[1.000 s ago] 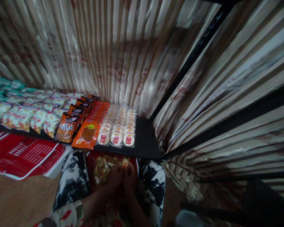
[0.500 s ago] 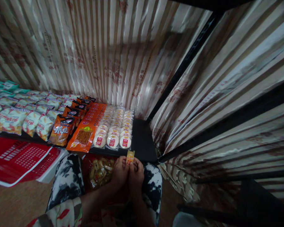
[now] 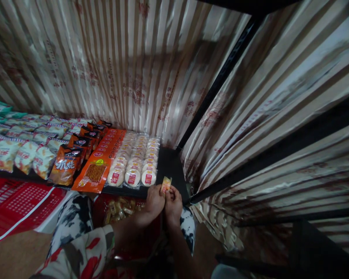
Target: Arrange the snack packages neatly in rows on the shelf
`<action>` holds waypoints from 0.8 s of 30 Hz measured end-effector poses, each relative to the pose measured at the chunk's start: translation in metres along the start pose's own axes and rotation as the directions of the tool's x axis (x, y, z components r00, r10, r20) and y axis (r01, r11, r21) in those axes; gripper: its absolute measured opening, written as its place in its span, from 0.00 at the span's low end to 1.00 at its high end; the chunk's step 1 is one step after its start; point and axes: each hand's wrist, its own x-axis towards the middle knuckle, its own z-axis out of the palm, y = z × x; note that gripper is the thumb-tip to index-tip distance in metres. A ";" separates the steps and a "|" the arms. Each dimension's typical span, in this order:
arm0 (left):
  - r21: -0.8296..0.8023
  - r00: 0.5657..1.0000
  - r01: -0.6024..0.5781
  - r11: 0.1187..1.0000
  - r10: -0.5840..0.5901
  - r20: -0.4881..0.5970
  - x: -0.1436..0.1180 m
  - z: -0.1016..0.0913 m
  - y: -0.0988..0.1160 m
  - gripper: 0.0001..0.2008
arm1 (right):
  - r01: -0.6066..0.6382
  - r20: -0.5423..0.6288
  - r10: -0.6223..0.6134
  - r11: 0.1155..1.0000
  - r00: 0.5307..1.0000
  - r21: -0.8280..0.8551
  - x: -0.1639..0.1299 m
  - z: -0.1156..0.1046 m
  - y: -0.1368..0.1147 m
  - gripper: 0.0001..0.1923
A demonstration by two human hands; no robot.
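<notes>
- Left hand [image 3: 155, 200] and right hand [image 3: 173, 203] pinch the packet [image 3: 166, 183].
- It has moved from the basket [image 3: 99, 209] to the shelf [image 3: 170, 164] edge, near the crackers [image 3: 133, 176].

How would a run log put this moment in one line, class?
left hand: holds packet | right hand: holds packet | packet: pictured right of round snacks | basket: between legs, more packets inside

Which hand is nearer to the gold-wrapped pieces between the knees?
Left. The left hand is just right of the gold-wrapped pieces; the right hand is farther right, beyond the left.
</notes>
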 end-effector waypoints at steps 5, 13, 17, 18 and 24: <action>0.007 1.000 0.010 1.000 -0.010 0.014 0.016 0.010 0.004 0.16 | 0.004 0.036 0.000 0.994 0.999 -0.107 0.015 -0.005 0.000 0.16; -0.066 0.994 0.089 0.994 -0.084 0.070 0.027 0.014 0.012 0.14 | 0.037 0.068 -0.025 0.984 0.997 -0.174 0.028 -0.004 0.005 0.21; -0.054 0.995 0.097 0.994 -0.095 0.030 0.032 0.019 0.013 0.12 | 0.057 0.064 -0.044 0.973 0.997 -0.224 0.033 0.001 0.006 0.25; -0.074 0.995 0.095 0.993 -0.094 0.023 0.034 0.022 0.013 0.12 | 0.060 0.065 -0.045 0.970 0.997 -0.234 0.034 0.002 0.005 0.26; -0.285 0.991 0.133 0.949 -0.125 0.048 0.054 0.042 0.009 0.09 | 0.054 0.054 -0.042 0.973 0.998 -0.225 0.046 0.005 0.003 0.26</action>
